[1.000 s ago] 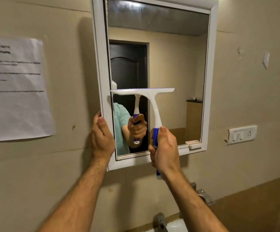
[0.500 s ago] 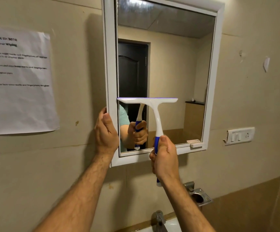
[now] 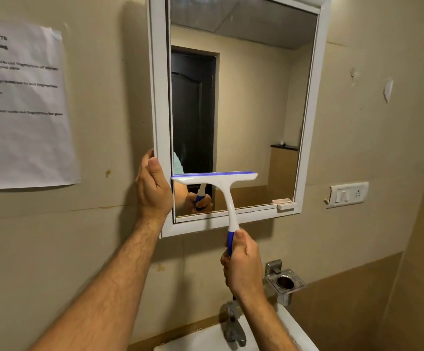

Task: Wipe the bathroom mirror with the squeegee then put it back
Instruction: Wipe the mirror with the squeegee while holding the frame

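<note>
The mirror [image 3: 251, 102] hangs on the wall in a white frame [image 3: 157, 97]. A white squeegee [image 3: 221, 184] with a blue blade edge and blue grip lies flat against the lower left part of the glass, blade level. My right hand [image 3: 241, 264] is closed around its blue handle, below the frame's bottom edge. My left hand [image 3: 152, 188] grips the frame's left edge near its lower corner. The glass reflects my hand with the squeegee, a dark door and a sleeve.
A printed paper sheet [image 3: 21, 107] is taped to the wall at left. A switch plate [image 3: 347, 193] sits right of the mirror. Below are a metal holder [image 3: 285, 282], a tap [image 3: 233, 323] and a white basin [image 3: 294, 328].
The squeegee has slid down the glass from mid-height to near the bottom, my right hand dropping below the frame. My left hand kept its hold on the frame's left edge.
</note>
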Available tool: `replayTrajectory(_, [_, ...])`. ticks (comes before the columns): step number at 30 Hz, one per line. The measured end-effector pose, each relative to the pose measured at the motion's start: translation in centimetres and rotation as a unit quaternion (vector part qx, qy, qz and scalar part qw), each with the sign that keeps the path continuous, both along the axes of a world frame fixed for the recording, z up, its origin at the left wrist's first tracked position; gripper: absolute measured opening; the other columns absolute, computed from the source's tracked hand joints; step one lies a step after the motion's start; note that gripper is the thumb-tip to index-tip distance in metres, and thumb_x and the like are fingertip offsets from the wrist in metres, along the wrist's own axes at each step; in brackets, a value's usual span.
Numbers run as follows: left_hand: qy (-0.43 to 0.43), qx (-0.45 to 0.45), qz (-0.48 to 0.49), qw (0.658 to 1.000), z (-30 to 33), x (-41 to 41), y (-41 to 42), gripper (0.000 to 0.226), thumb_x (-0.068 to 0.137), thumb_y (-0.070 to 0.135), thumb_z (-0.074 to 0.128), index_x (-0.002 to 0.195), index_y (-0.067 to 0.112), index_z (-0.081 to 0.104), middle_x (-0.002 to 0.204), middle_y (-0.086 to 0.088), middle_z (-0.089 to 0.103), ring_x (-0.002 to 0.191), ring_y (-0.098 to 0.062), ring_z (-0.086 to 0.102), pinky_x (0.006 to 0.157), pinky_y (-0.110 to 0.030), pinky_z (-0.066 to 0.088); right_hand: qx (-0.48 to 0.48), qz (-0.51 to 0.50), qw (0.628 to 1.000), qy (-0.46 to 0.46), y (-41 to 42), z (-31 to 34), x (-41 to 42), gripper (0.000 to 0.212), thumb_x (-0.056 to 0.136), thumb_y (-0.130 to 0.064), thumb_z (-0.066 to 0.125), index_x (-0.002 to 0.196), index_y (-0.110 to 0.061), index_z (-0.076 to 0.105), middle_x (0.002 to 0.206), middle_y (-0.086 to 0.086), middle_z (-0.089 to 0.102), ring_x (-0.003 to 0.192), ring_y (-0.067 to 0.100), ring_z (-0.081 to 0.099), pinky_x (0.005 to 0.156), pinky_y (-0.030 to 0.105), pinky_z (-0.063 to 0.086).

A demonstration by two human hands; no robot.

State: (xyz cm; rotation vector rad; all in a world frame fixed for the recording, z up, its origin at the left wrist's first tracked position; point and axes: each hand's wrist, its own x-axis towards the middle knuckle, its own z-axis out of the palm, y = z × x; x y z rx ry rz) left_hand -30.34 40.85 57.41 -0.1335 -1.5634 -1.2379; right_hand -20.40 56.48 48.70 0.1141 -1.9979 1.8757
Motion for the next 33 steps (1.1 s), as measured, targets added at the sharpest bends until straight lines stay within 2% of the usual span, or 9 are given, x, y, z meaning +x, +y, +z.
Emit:
replayTrajectory(1, [0.002, 0.0, 0.0, 1.0, 0.0, 0.0, -0.1, 0.049, 0.101, 0.033, 0.023, 0.133, 0.005, 0.048, 0.129, -0.012, 0.058, 0.118, -0.022, 0.053, 0.089, -0.003, 0.034, -0.003, 0.0, 1.0, -0.004, 0.0, -0.1, 0.0, 0.03, 0.102, -0.039, 0.026, 0.088, -0.026, 0.05, 0.067, 0.006, 0.044, 0.059, 0.016, 0.041, 0.051, 0.028, 0.037])
replayTrajectory(5, [0.007, 0.003, -0.003, 1.0, -0.1, -0.2, -0.2, 0.053, 0.1, 0.038, 0.021, 0.133, 0.007, 0.048, 0.128, -0.011, 0.059, 0.117, -0.021, 0.054, 0.093, -0.02, 0.041, -0.005, -0.001, 1.0, -0.007, 0.0, -0.4, 0.0, 0.031, 0.102, -0.04, 0.027, 0.088, -0.025, 0.05, 0.067, 0.006, 0.044, 0.057, 0.015, 0.041, 0.051, 0.028, 0.037])
replayTrajectory(8, [0.01, 0.005, -0.009, 1.0, -0.1, -0.5, -0.3, 0.054, 0.1, 0.039, 0.021, 0.132, 0.007, 0.049, 0.127, -0.01, 0.06, 0.116, -0.021, 0.055, 0.092, -0.018, 0.042, -0.002, -0.006, 1.0, -0.005, -0.1, -0.8, -0.1, 0.033, 0.102, -0.04, 0.026, 0.086, -0.023, 0.05, 0.065, 0.006, 0.043, 0.056, 0.015, 0.039, 0.051, 0.029, 0.036])
replayTrajectory(14, [0.017, 0.006, -0.015, 1.0, -0.2, -0.9, -0.6, 0.049, 0.101, 0.033, 0.024, 0.131, 0.005, 0.05, 0.129, -0.011, 0.058, 0.119, -0.02, 0.052, 0.09, 0.0, 0.031, -0.001, -0.019, 1.0, -0.017, -0.2, -2.5, 0.2, 0.035, 0.102, -0.038, 0.027, 0.087, -0.017, 0.051, 0.064, 0.006, 0.041, 0.055, 0.016, 0.039, 0.049, 0.028, 0.034])
replayTrajectory(19, [0.024, 0.011, -0.03, 0.999, -0.3, -1.0, -0.7, 0.051, 0.101, 0.036, 0.023, 0.131, 0.006, 0.051, 0.127, -0.009, 0.06, 0.118, -0.018, 0.054, 0.098, -0.023, 0.042, 0.016, -0.027, 0.999, -0.02, 0.2, -2.9, 0.2, 0.039, 0.103, -0.036, 0.026, 0.087, -0.009, 0.049, 0.064, 0.008, 0.041, 0.052, 0.014, 0.038, 0.049, 0.03, 0.034])
replayTrajectory(24, [0.032, 0.013, -0.028, 0.999, -0.2, -1.0, -0.6, 0.048, 0.101, 0.031, 0.025, 0.128, 0.002, 0.052, 0.124, -0.011, 0.061, 0.115, -0.02, 0.055, 0.096, -0.019, 0.04, 0.013, -0.035, 0.999, -0.036, 0.1, -3.7, 0.6, 0.044, 0.103, -0.035, 0.025, 0.09, 0.0, 0.048, 0.064, 0.01, 0.039, 0.051, 0.016, 0.036, 0.051, 0.033, 0.032])
replayTrajectory(27, [0.033, 0.015, -0.032, 0.999, -0.3, -1.0, -0.6, 0.047, 0.101, 0.03, 0.026, 0.129, 0.002, 0.052, 0.124, -0.011, 0.061, 0.115, -0.02, 0.055, 0.098, -0.023, 0.041, 0.014, -0.034, 0.999, -0.038, 0.0, -4.0, 0.8, 0.04, 0.103, -0.034, 0.025, 0.085, -0.006, 0.048, 0.063, 0.008, 0.038, 0.051, 0.015, 0.035, 0.05, 0.032, 0.031])
replayTrajectory(33, [0.04, 0.021, -0.033, 0.998, -0.3, -1.2, -0.7, 0.047, 0.101, 0.03, 0.026, 0.127, 0.002, 0.053, 0.124, -0.01, 0.062, 0.115, -0.019, 0.056, 0.099, -0.026, 0.042, 0.027, -0.042, 0.998, -0.047, 0.4, -4.1, 0.9, 0.037, 0.103, -0.036, 0.026, 0.083, -0.013, 0.048, 0.064, 0.007, 0.041, 0.055, 0.018, 0.038, 0.058, 0.035, 0.036])
